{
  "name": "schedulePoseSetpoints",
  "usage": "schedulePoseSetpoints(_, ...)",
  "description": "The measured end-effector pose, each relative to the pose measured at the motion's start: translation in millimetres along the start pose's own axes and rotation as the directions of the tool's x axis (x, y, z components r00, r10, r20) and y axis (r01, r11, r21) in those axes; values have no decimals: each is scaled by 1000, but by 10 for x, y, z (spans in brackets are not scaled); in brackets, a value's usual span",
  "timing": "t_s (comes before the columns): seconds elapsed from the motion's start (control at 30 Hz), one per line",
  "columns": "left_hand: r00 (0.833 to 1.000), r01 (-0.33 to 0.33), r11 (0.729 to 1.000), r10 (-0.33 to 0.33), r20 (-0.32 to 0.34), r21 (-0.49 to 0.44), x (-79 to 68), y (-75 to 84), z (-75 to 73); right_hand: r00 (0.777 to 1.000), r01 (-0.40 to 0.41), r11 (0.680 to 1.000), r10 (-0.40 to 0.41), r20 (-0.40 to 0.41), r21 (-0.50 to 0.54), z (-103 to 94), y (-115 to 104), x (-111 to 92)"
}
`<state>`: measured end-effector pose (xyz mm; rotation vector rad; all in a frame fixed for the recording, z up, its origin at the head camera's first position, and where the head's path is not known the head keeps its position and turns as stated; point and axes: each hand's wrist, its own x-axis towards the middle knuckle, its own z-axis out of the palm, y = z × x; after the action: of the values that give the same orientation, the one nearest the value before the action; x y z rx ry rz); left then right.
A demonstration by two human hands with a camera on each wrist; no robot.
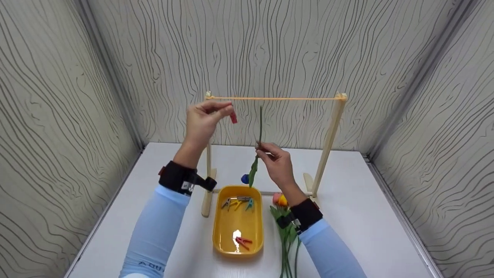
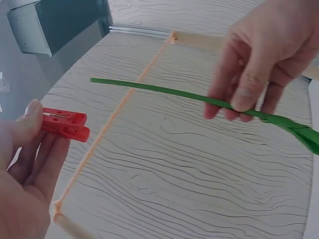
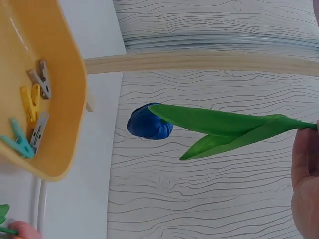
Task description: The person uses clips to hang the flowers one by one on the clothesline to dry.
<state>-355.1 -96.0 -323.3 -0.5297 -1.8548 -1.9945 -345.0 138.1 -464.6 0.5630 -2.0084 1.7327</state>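
My left hand [image 1: 202,122] pinches a red clothespin [image 2: 65,123] between thumb and fingers, a little below the orange string [image 1: 278,99] near its left end. My right hand [image 1: 276,162] pinches the green stem of a blue artificial tulip [image 3: 149,121]. The tulip hangs head down, its bare stem end pointing up just under the string in the head view. Green leaves [image 3: 224,127] fold along the stem below the right fingers. The string is tied between two posts of a wooden frame [image 1: 329,146].
A yellow tray [image 1: 237,253] on the white table holds several clothespins [image 1: 238,202], with a red one [image 1: 243,242] at its near end. Right of it lie more artificial tulips [image 1: 285,231] with pink and yellow heads. Wood-patterned panels [image 1: 270,46] stand behind and at both sides.
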Motion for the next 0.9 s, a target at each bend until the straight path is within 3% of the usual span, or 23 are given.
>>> schedulePoseSetpoints(0.17,990,-114,991,108,-87,-64,391,212,-167,1000,-29,999,28,-3,-24,158,-108,215)
schedulePoseSetpoints(0.33,980,-144,986,131,-147,-81,597,101,-289,997,-60,998,60,-44,-17,262,-191,396)
schedulePoseSetpoints(0.6,981,-78,987,51,-188,-142,647,-171,-406,993,-98,992,103,-57,85,520,-307,625)
schedulePoseSetpoints(0.9,986,-22,968,-20,-164,-249,644,-207,-357,984,-167,968,175,-29,188,722,-430,808)
